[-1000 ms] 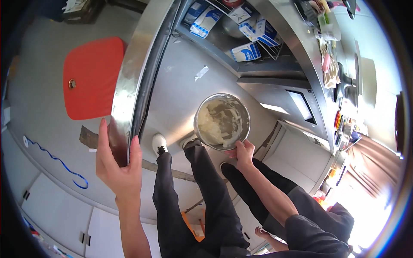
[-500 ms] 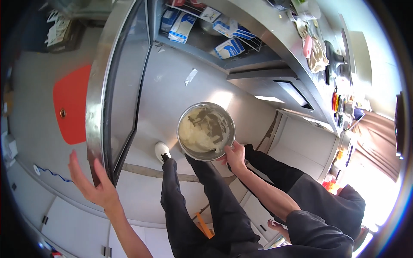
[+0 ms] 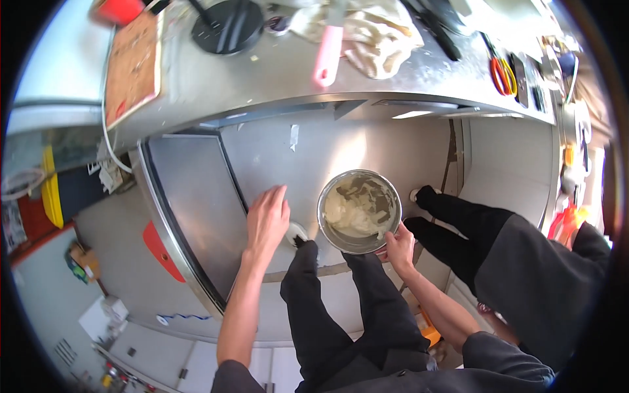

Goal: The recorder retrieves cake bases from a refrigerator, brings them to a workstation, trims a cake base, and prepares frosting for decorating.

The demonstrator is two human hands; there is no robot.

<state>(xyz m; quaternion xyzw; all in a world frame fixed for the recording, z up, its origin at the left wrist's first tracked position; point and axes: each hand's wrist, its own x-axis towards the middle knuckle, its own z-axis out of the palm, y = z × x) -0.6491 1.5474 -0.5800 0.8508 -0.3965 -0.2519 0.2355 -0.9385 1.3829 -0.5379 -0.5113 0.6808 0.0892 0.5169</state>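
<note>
My right hand (image 3: 398, 250) grips the near right rim of a round metal bowl (image 3: 346, 245), its fingers under the edge and the thumb on top. Pale, creamy mixture (image 3: 350, 215) lies in the bowl and is smeared up its inner wall. The bowl is held above the floor in front of my legs. My left hand (image 3: 267, 215) is to the left of the bowl, apart from it, with its fingers stretched out and nothing held. Beyond that hand stands an open steel cabinet door (image 3: 196, 177).
A steel counter (image 3: 262, 85) crosses ahead, bearing a pink-handled tool (image 3: 327, 59), a crumpled cloth (image 3: 383, 39), a round black object (image 3: 228, 27), scissors (image 3: 501, 75) and a wooden board (image 3: 134, 62). At right, close to the bowl, stands another person in dark clothes (image 3: 517, 262).
My left hand has moved from beside the open door's edge toward the bowl. The view has shifted, so the counter now hides the cabinet's shelves. My right hand still holds the bowl.
</note>
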